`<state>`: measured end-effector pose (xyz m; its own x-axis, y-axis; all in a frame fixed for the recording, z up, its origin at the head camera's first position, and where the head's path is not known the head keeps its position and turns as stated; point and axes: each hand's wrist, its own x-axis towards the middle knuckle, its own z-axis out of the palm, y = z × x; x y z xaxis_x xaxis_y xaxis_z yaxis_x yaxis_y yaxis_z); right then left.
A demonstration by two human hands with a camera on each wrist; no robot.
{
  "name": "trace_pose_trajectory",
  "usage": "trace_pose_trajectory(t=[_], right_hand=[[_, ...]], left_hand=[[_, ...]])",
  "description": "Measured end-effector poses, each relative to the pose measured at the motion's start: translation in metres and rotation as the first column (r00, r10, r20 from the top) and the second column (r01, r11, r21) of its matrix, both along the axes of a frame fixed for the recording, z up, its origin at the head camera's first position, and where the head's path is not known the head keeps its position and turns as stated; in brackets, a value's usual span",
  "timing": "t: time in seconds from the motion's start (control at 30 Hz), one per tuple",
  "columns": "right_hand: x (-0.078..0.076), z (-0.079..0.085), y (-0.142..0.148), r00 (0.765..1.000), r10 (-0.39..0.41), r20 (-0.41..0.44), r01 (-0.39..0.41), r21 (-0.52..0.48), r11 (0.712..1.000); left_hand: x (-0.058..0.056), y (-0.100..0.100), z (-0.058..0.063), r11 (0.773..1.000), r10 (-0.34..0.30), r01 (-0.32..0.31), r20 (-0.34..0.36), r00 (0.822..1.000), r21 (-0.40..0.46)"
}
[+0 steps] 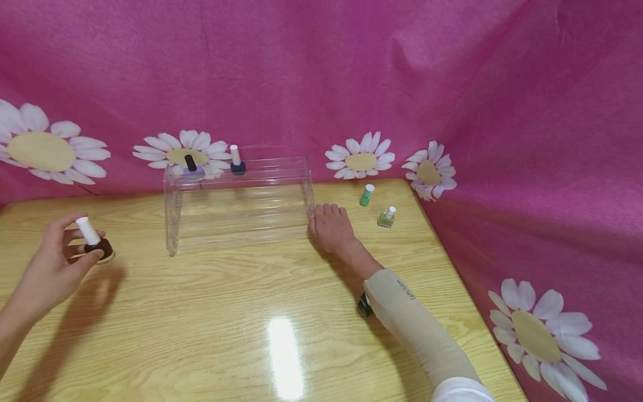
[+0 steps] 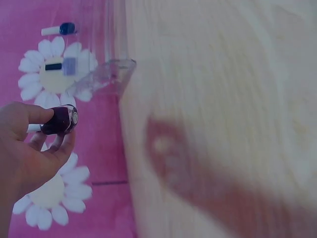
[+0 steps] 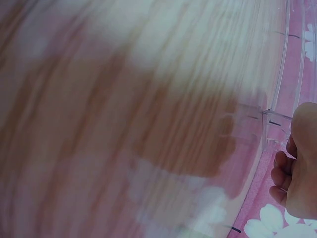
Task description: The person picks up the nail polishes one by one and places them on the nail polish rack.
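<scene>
My left hand [image 1: 57,271] holds a dark nail polish bottle [image 2: 58,120] with a white cap, raised above the table's left side, fingers and thumb around the glass. The cap points up in the head view. A clear stepped display rack [image 1: 246,218] stands near the back of the table. On its top tier are a lilac nail polish [image 1: 193,172] with a black cap and a navy nail polish [image 1: 238,167] with a white cap. At the rack's right end, my right hand [image 1: 332,228] grips its side edge with curled fingers; the fingertips are hidden in the head view.
Right of the rack stand a green nail polish [image 1: 365,198] and an olive-green nail polish [image 1: 386,219], both white-capped. A dark bottle [image 1: 364,306] shows partly from under my right forearm. A pink cloth [image 1: 281,72] with daisies hangs behind and right of the wooden table [image 1: 211,324].
</scene>
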<state>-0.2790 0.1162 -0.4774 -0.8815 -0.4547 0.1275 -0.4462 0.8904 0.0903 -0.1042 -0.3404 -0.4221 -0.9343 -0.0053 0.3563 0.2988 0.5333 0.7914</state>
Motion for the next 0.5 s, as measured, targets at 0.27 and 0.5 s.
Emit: trace_pose_trajectory(t=[0.27,0.5], right_hand=[[0.000,-0.002,0.001,1.000,0.001,-0.011,-0.001,-0.032,0.999],[0.000,-0.002,0.002,1.000,0.010,-0.016,-0.011,-0.034,0.999]], left_hand=[[-0.028,0.031,0.014,0.998,-0.059,0.060,-0.019,0.998,0.025],[-0.042,0.052,0.019,0.998,-0.063,0.063,-0.011,0.998,0.008]])
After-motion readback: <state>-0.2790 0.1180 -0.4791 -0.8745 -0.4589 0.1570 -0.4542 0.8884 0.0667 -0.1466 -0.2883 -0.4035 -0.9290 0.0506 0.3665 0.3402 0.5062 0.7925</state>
